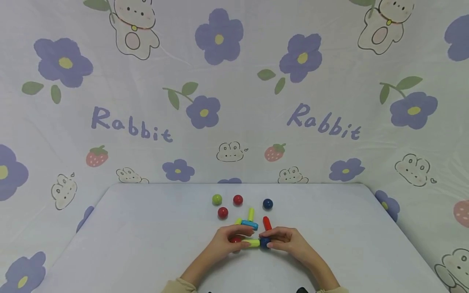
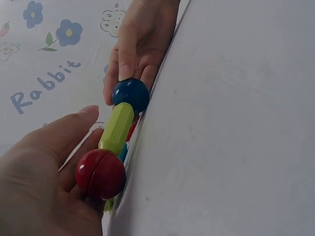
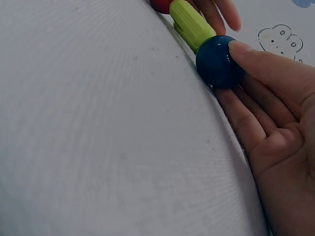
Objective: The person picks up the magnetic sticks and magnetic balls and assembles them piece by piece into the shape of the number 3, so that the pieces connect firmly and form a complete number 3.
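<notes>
A short chain lies on the white table (image 1: 146, 244): a red ball (image 1: 235, 240), a yellow-green stick (image 1: 252, 243) and a blue ball (image 1: 264, 242) joined end to end. My left hand (image 1: 239, 239) grips the red ball (image 2: 101, 173) at one end. My right hand (image 1: 269, 240) pinches the blue ball (image 3: 216, 61) at the other end, thumb on top. The stick (image 2: 116, 128) spans the gap between both hands, low against the table. The hands hide part of each ball in the head view.
Behind the hands lie a blue stick (image 1: 249, 224), a red stick (image 1: 266, 222) and a yellow-green stick (image 1: 250, 213). Farther back sit a green ball (image 1: 217, 199), two red balls (image 1: 237, 199) (image 1: 222, 212) and a blue ball (image 1: 267, 204). A flower-print cloth backdrop (image 1: 234, 101) rises behind the table.
</notes>
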Tool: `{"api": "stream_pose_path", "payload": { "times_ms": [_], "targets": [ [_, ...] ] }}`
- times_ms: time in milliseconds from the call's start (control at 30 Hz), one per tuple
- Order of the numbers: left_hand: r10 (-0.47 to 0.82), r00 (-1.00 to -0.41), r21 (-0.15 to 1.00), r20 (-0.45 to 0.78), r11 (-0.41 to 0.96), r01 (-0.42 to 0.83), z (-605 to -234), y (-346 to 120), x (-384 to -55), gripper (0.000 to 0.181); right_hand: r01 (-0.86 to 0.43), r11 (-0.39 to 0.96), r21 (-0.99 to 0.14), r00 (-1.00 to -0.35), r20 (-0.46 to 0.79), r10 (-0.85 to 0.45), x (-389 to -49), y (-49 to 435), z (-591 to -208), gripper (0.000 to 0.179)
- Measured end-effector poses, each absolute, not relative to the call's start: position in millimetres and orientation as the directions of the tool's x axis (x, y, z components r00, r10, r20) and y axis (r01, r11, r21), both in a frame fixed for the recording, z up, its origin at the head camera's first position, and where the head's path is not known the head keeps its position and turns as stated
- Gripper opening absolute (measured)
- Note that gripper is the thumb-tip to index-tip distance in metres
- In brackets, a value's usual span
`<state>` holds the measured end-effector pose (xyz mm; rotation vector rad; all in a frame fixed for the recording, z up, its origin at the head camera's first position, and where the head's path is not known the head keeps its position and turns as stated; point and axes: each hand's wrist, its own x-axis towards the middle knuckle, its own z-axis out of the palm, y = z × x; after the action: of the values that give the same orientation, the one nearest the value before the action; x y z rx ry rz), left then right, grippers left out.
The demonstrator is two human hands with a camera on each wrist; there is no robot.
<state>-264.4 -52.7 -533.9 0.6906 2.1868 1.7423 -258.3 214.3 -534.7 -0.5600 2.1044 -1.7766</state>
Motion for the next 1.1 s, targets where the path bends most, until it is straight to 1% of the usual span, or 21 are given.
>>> {"api": "stream_pose_path", "payload": {
  "times_ms": [167,433,600,933,1100],
  "targets": [
    [0.518,-0.851,0.961,0.082,0.186,0.206,-533.5,-50.3,-265.0,0.040,-0.089,0.138,-0.986,-0.869,0.009,-0.495,-257.7,213.9,-534.5,0.039],
    [0.516,-0.854,0.940,0.065,0.255,0.226,-535.3,-47.7,-266.2,0.032,-0.080,0.141,-0.987,-0.867,-0.001,-0.498,-257.0,213.7,-532.8,0.039],
    [0.514,-0.854,0.928,0.082,0.272,0.253,-538.0,-47.3,-267.4,0.029,-0.067,0.157,-0.985,-0.872,-0.019,-0.490,-256.7,213.6,-532.4,0.039],
    [0.532,-0.835,0.915,0.139,0.253,0.313,-538.9,-47.7,-267.8,0.025,-0.067,0.167,-0.984,-0.873,-0.024,-0.488,-258.4,213.3,-534.1,0.039],
    [0.536,-0.832,0.916,0.142,0.248,0.316,-536.9,-47.7,-267.1,0.024,-0.069,0.171,-0.983,-0.878,-0.022,-0.479,-258.4,212.7,-535.1,0.039]
  ]
}}
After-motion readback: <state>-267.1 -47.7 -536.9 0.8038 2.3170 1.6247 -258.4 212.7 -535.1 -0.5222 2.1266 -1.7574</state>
